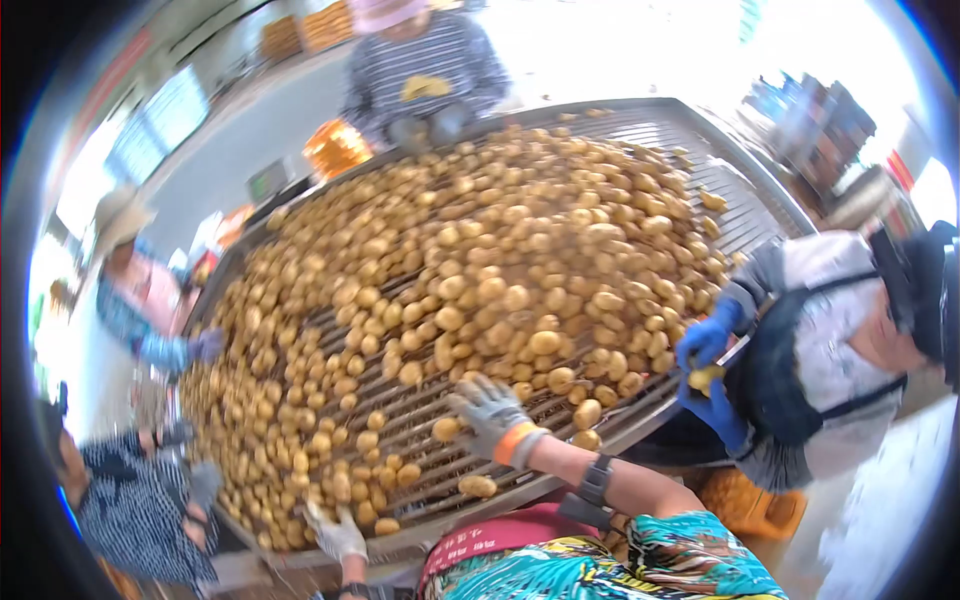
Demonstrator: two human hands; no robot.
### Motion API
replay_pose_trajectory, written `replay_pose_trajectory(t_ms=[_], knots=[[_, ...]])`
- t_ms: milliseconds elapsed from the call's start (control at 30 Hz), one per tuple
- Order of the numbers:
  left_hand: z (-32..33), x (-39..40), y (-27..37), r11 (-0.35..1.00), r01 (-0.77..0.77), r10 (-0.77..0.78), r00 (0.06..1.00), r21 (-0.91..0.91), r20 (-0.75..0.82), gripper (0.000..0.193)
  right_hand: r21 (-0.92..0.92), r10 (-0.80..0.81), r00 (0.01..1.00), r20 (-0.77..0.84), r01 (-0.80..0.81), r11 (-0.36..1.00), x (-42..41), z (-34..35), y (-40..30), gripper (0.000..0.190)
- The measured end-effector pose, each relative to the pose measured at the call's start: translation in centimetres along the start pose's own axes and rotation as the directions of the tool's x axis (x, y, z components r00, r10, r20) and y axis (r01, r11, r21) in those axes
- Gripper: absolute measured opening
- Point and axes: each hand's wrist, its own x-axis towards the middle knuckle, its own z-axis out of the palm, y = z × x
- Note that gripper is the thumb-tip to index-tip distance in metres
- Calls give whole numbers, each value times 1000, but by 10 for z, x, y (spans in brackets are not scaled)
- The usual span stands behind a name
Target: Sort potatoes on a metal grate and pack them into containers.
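Potatoes cover much of a slatted metal sorting table in front of me. My right hand, in a grey glove with an orange cuff, reaches over the bare slats with its fingers spread. Its fingertips are beside a single potato; whether they touch it is unclear. Low at the left, my left hand wears a pale glove and lies at the near edge of the potatoes, fingers apart. Nothing shows in its grasp. Another potato lies alone near the table's front rim.
At the right, a person's blue-gloved hands hold a potato. A gloved hand of another person is over the left edge. More people stand at the far side and lower left. An orange crate stands below the table's right end.
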Motion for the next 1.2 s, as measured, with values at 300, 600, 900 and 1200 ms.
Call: replay_pose_trajectory(t_ms=[300,600,900,1200], knots=[[-12,-2,11,988,59,-73,992,146,98,64,249,49,932,-358,45,967,-33,-40,29,74],[4,6,4,994,91,-98,986,63,137,69,620,558,568,-605,-103,778,-35,-168,139,59],[-4,-1,2,979,-71,54,994,189,94,79,428,-104,994,-39,111,897,-103,-70,32,39],[-7,0,3,983,-96,82,992,158,95,77,322,-117,983,-142,157,934,-87,-67,28,48]])
